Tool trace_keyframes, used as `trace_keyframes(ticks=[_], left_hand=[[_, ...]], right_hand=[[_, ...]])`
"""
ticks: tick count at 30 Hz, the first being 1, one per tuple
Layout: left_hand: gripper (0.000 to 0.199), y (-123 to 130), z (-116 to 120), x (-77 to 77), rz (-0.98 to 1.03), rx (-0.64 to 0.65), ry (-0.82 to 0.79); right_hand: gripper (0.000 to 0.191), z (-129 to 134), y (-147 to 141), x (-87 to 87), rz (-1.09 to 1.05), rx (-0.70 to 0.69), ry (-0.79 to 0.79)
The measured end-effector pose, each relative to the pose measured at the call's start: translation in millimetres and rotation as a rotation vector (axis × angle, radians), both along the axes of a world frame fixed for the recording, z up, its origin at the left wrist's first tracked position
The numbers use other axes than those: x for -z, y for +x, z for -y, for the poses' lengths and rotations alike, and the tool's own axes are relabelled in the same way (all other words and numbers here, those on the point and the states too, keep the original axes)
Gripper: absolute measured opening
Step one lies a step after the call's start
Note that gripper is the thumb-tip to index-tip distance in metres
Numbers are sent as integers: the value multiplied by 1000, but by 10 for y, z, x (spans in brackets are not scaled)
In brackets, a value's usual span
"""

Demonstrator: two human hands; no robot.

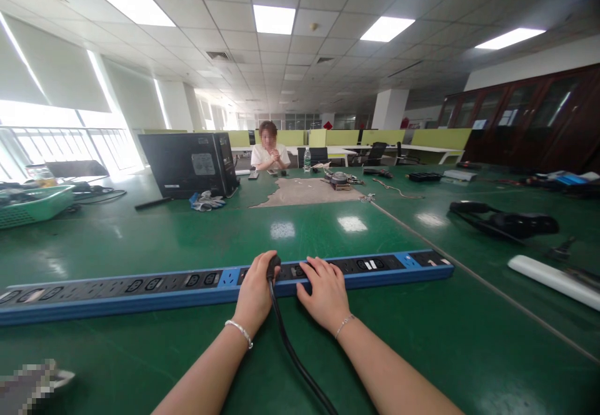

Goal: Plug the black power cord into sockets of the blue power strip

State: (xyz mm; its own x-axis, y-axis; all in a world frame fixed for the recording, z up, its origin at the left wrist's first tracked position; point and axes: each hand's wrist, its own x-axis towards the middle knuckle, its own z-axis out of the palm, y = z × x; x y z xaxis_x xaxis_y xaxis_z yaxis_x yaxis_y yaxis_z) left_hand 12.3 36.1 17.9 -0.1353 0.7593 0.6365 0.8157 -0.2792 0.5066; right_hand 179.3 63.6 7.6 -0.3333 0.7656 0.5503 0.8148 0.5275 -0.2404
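Note:
A long blue and black power strip (178, 282) with several sockets lies across the green table. My left hand (255, 290) is closed around a black power plug (272, 267) at the middle of the strip. From the plug a thick black cable (295, 355) runs down toward me, between my forearms. Whether the plug's pins sit in a socket is hidden by my fingers. My right hand (324, 290) rests flat on the strip just right of the plug, fingers spread over its top and thumb apart.
At the left stand a black computer case (187, 164), a pair of work gloves (206, 201) and a green basket (37, 205). Across the table sits a person (269, 149) near a water bottle (307, 159). To the right lie a black object (506, 220) and a white bar (555, 280).

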Motion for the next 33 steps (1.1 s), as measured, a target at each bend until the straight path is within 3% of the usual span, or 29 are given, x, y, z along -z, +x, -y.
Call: trace_keyframes(ticks=[4, 10, 14, 20, 33], left_hand=[[37, -236, 5, -164, 56, -56, -30], [44, -873, 117, -416, 20, -28, -167], [46, -1082, 281, -336, -52, -44, -223], [48, -1154, 356, -149, -26, -110, -284], [44, -1116, 325, -124, -105, -106, -288]], right_hand=[[40, -3, 9, -1, 15, -4, -4], [40, -10, 10, -3, 12, -10, -15], [40, -13, 14, -5, 8, -10, -7], [40, -20, 16, 1, 20, -12, -7], [39, -23, 18, -7, 5, -17, -15]])
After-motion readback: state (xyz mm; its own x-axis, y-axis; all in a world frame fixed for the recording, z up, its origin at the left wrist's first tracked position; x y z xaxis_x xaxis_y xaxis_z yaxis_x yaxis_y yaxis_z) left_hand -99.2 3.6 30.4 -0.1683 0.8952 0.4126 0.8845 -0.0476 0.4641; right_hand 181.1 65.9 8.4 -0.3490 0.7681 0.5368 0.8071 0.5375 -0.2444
